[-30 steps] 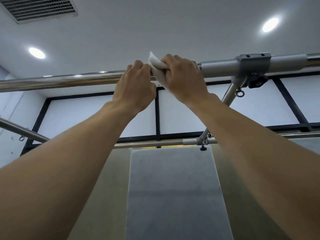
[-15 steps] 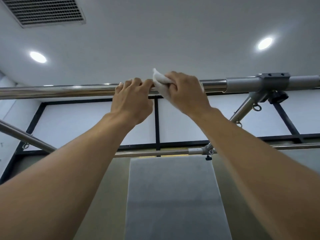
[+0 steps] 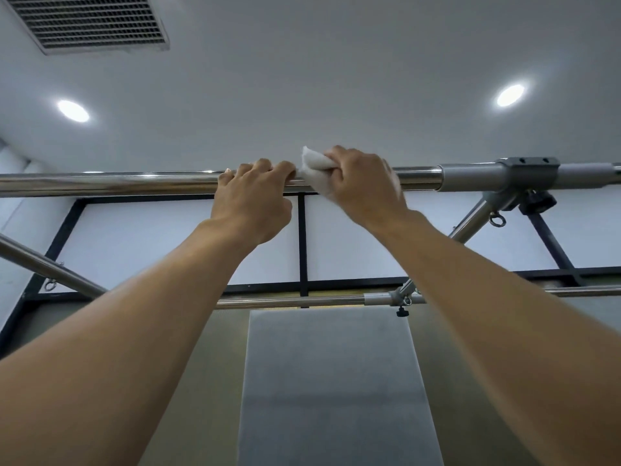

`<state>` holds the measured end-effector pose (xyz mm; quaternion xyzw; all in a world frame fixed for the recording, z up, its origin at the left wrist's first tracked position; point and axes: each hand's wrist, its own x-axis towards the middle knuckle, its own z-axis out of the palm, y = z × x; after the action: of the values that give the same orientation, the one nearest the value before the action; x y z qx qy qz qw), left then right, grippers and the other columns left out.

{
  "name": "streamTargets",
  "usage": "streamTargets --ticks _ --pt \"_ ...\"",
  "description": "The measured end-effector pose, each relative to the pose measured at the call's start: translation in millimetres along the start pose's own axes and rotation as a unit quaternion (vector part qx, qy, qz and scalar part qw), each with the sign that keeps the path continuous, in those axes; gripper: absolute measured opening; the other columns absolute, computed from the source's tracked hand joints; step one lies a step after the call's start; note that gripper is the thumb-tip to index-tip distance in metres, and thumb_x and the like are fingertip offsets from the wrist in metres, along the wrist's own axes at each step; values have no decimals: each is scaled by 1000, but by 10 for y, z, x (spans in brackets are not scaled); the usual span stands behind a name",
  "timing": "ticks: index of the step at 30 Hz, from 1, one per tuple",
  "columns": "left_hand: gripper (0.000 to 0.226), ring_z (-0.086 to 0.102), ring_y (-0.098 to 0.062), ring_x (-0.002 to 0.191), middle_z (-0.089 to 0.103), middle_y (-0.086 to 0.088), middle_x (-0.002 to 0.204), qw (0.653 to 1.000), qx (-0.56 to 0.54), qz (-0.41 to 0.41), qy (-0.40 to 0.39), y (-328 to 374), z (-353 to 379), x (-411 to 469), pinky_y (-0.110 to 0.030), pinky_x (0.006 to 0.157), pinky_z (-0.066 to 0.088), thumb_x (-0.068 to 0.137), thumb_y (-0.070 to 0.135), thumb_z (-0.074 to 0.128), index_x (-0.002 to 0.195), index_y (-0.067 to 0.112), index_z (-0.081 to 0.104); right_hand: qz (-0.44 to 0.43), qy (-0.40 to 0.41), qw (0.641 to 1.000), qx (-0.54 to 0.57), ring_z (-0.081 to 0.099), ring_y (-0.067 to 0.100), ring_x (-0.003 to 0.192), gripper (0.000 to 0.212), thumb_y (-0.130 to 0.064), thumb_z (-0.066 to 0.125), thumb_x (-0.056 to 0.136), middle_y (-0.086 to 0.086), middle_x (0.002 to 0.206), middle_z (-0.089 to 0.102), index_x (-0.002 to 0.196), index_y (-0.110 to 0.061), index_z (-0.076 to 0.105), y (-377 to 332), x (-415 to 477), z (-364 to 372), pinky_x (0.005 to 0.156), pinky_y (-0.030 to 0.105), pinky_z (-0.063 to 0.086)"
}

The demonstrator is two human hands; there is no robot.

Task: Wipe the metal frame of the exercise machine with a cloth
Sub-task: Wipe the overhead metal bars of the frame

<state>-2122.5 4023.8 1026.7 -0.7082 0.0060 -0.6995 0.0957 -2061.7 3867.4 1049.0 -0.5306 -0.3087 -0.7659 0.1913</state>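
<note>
Both hands have slid left along the top bar [image 3: 134,185], away from the grey clamp [image 3: 527,174]; right hand [image 3: 364,183] fingers clench the white cloth [image 3: 314,169] around it; left hand [image 3: 253,200] hooks over bare; the bunched cloth could slip off, leaving streaks.

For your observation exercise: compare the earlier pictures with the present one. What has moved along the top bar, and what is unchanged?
The right hand, wrapped on the white cloth, has slid left along the chrome top bar, away from the grey clamp joint; the gap to it has widened. The left hand shifted left beside it. Both grips stayed; nothing was released.
</note>
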Motion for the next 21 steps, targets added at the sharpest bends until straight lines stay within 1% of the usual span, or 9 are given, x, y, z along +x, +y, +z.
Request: streamTargets --ticks 2,4,7,10,12,15,17,19,21 --pt "47 41 -32 132 48 -6 142 1000 3 -1 -5 -7 -20 -1 -48 112 26 93 21 50 139 29 44 -17 21 1000 -9 62 29 90 58 -44 21 85 4 95 67 108 -15 65 19 -111 24 77 36 45" --pt "47 41 -31 132 48 -5 143 1000 1 4 -16 -29 -49 -2 -46 110 28 93 21 50 139 29 44 -38 49 998 -13 63 28 98 56 -41 25 87 4 104 70 112 -15 68 156 -215 -25 84 37 47" --pt "50 41 -30 132 47 -6 145 999 -6 14 -30 -78 -97 -18 -44 108 32 93 20 49 142 30 43 -7 64 998 -24 63 30 87 46 -33 30 90 7 94 70 109 -14 68 368 -211 -154 77 34 42" --pt "50 43 -32 131 46 -7 145 1000 1 4 -27 -126 -133 -40 -43 104 35 94 20 50 143 30 42 65 11 996 -51 48 29 75 54 -49 25 82 7 82 59 99 -12 61 314 -4 -207 71 33 33" --pt "52 44 -33 130 46 -9 145 1000 14 -10 -19 -159 -144 -51 -43 103 35 94 21 50 144 27 39 88 -39 993 -61 45 29 76 42 -50 40 88 6 84 57 99 -14 60 142 133 -170 71 33 33" --pt "47 45 -33 128 47 -10 142 999 23 -20 -20 -198 -145 -67 -43 102 36 94 21 50 140 25 43 33 -52 997 -52 52 30 76 31 -46 47 92 2 80 54 95 -18 59 -112 137 -30 70 32 36" --pt "45 45 -32 128 48 -9 141 999 25 -18 -25 -214 -149 -75 -43 101 37 94 21 50 138 25 45 -28 -36 998 -51 61 31 86 25 -31 44 95 3 88 64 98 -15 62 -159 18 63 72 34 42" --pt "43 45 -32 127 49 -9 139 999 27 -16 -26 -234 -160 -77 -43 101 37 93 20 49 137 24 46 -67 -14 997 -24 63 27 103 32 -22 41 94 4 110 69 112 -15 67 -100 -117 96 88 37 49" --pt "43 46 -32 127 50 -8 138 999 24 -12 -31 -258 -175 -70 -44 101 37 93 19 49 135 24 48 -85 6 996 2 61 24 114 39 -22 41 90 2 123 67 118 -17 67 21 -195 62 102 40 45"
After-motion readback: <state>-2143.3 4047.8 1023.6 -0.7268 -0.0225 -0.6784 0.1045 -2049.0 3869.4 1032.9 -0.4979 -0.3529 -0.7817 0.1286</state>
